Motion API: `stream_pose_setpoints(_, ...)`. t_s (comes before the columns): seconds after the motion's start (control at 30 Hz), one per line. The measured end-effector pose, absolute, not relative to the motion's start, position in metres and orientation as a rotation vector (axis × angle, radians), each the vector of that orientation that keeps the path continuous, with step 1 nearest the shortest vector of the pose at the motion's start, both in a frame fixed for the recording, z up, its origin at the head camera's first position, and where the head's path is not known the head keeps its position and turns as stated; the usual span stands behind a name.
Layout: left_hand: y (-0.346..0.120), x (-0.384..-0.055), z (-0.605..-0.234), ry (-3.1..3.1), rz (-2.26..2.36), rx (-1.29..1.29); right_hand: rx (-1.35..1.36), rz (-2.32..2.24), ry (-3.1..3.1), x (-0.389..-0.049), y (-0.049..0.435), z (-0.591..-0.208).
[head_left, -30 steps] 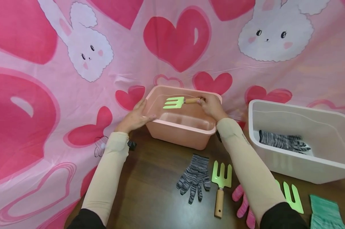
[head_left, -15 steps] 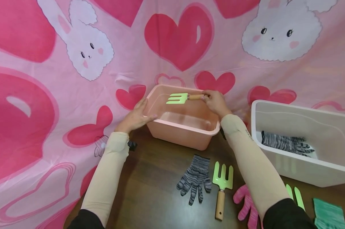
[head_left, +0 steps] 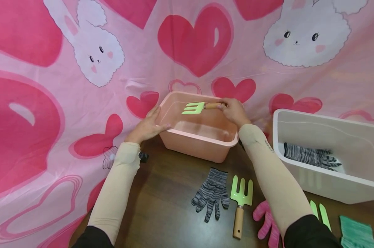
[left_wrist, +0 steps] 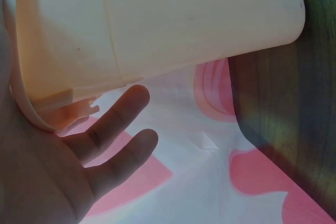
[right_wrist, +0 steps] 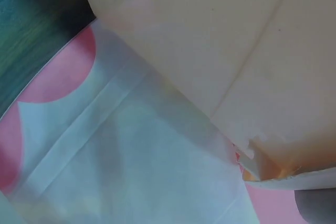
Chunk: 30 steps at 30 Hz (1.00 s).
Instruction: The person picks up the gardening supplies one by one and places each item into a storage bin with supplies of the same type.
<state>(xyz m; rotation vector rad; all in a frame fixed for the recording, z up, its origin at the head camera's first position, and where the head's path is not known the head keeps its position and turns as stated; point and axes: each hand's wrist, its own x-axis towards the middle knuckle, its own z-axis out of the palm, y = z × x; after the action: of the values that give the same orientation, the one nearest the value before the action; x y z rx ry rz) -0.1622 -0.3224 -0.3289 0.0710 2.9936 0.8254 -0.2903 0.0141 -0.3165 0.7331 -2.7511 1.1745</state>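
At the left corner of a pink plastic tub [head_left: 193, 146], my left hand [head_left: 144, 131] holds the rim, thumb over the front edge. In the left wrist view, two fingers [left_wrist: 123, 156] stretch out below the rim. My right hand [head_left: 234, 112] grips the wooden handle of a light-green hand fork [head_left: 194, 107] at the tub's far right side. The fork's tines point left above the tub's inside. The right wrist view shows the tub's outer wall [right_wrist: 210, 40] but not the fingers. A grey striped glove [head_left: 213, 193] and another green hand fork [head_left: 241, 206] lie in front of the tub.
A white tub [head_left: 329, 186] at the right contains a grey striped glove [head_left: 311, 156]. By the right forearm lie a pink glove [head_left: 267, 222], green tines [head_left: 323, 215] and a green glove [head_left: 357, 230]. A pink heart-and-rabbit cloth [head_left: 187, 79] hangs behind the brown table [head_left: 162, 206].
My right hand and the fork have shifted slightly right and up in the head view, mostly in the first half second. The left hand has kept its place on the rim.
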Motion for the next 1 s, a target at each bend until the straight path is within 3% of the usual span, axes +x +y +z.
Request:
stream_pose_setpoints(0.6, -0.320, -0.159, -0.327, 3.018, 0.819, 0.065, 0.812, 0.935, -2.767, -0.288, 0.012, -0.318)
stream_pose_setpoints(1.0, -0.318, -0.157, -0.325, 3.016, 0.821, 0.062, 0.663, 1.180, -2.617, -0.275, 0.013, -0.312)
